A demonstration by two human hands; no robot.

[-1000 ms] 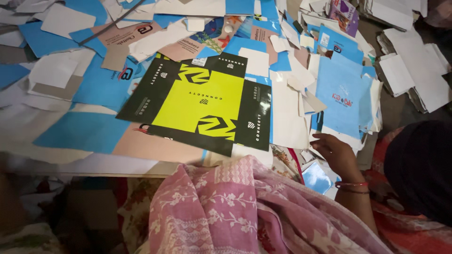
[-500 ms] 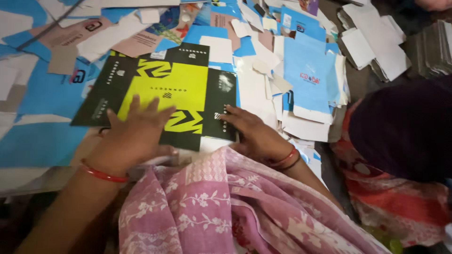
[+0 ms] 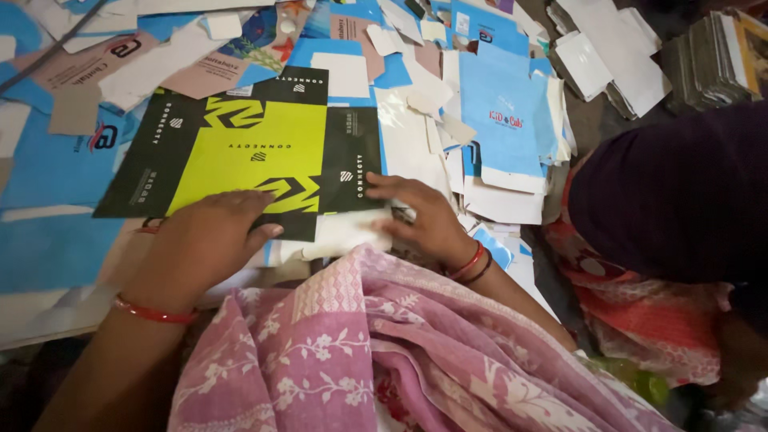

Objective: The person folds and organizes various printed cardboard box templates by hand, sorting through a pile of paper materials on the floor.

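Cardboard sheets (image 3: 72, 160) litter our floor to its far edge. We judge we are squaring the black-and-yellow box blank (image 3: 248, 152), flat mid-floor. Next, grip its near edge; little room beside. Our left hand (image 3: 204, 240) presses it, fingers spread; our right hand (image 3: 424, 220) rests open at its corner.

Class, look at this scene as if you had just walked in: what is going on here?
A person presses both hands flat on an unfolded black and yellow-green carton blank. The left hand covers its near edge; the right hand rests at its right corner. The blank lies on a heap of blue and white card sheets. Pink patterned cloth covers the lap.
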